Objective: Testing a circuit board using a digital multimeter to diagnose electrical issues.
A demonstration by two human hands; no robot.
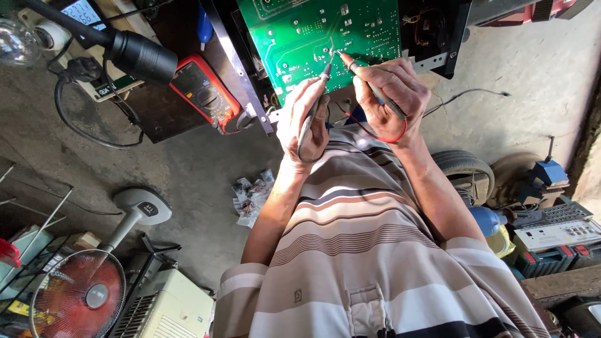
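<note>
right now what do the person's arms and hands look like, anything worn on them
Both arms are bare from above the elbow down. The left hand and right hand wear no gloves, and no rings or watch show. Short sleeves of a striped shirt, in bands of white, grey, brown and dark blue, cover the upper arms.

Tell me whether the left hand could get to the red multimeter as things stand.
Probably yes: the red multimeter lies just beside the left hand, nothing between them, though that hand holds the black probe.
</note>
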